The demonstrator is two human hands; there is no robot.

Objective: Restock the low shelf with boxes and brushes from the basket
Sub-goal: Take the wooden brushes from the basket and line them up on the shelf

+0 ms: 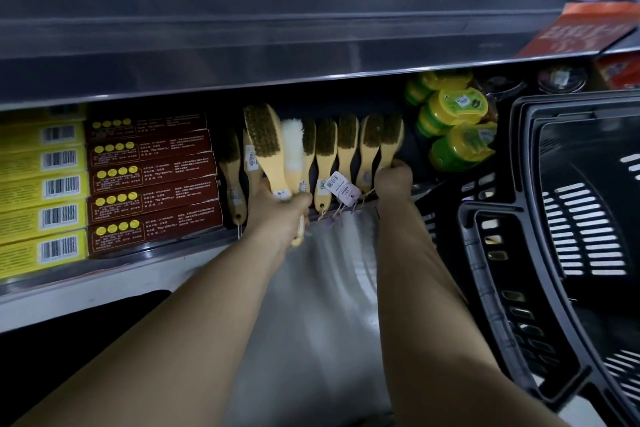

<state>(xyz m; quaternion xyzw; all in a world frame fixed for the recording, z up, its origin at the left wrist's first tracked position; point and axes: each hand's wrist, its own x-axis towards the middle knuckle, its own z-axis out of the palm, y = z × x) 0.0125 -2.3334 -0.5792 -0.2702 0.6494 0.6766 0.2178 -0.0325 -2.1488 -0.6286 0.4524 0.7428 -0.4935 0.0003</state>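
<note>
The task is judged to be well advanced. On the low shelf [138, 269], the left part is filled with stacked yellow boxes [41, 191] and, just beside them, dark red boxes [152, 184], all laid flat in tidy columns. To their right a row of brushes [346, 146] is stood on edge, bristles towards the back and handles with price tags towards the front.

A wooden brush [266, 142] is held above the left end of that row by the left hand [280, 208], whose fingers are curled tightly round its handle. A white fluffy brush [292, 146] seems to be gripped along with it, though this cannot be told for certain. The handle of the end brush [391, 135], at the right of the row, is clasped by the right hand [393, 180], its fingers closed round it.

The basket [519, 218] is set on the floor at the right. No goods are seen in the part of it that shows, but the rest is cut off. What is left appears to be seating these last brushes and straightening the row.
</note>
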